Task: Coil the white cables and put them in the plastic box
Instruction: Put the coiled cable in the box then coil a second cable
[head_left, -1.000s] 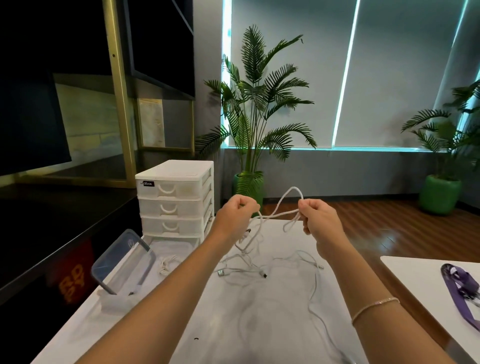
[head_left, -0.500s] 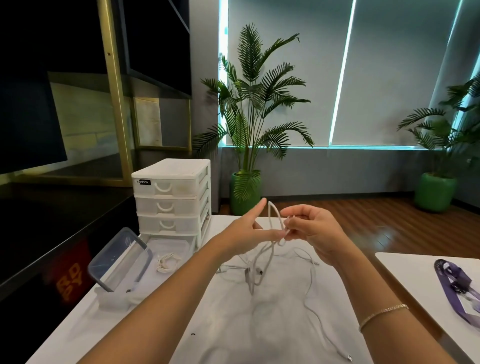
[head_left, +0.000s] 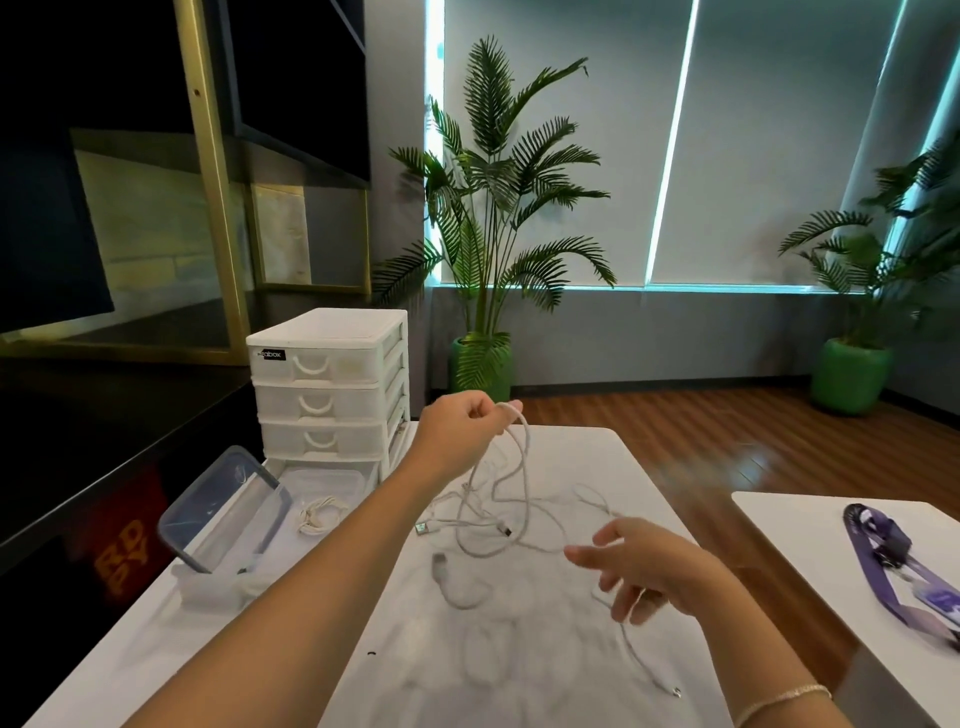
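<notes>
1. Since half a second ago the two hands, then held together over the cable, are drawn apart: the left hand (head_left: 467, 423) is raised and the right hand (head_left: 649, 569) is lowered toward the near right of the table (head_left: 519, 675).
2. The white cable (head_left: 511, 483) is pinched at its top by the curled fingers of the left hand, and its loops are hung below the grip, with the lower turns trailed onto the tabletop.
3. The right hand is seen with fingers spread and loose, slightly blurred; nothing is gripped in it, and a thin strand of cable is passed beneath it toward the table's near edge.
4. More loose white cables (head_left: 587, 514) are spread across the middle of the table, between the two hands.
5. The plastic box (head_left: 218, 587) is placed at the table's left edge, its clear lid (head_left: 223, 506) propped upright in it; a small coiled cable (head_left: 319, 517) is laid just beside it.
6. A white drawer unit (head_left: 327, 384) is stood behind the box at the far left corner of the table.
7. A purple lanyard (head_left: 893, 566) is laid on a second white table (head_left: 789, 530) at the right.
8. The room is marked by a wooden floor, two potted palms (head_left: 493, 208) and drawn blinds edged with light.
</notes>
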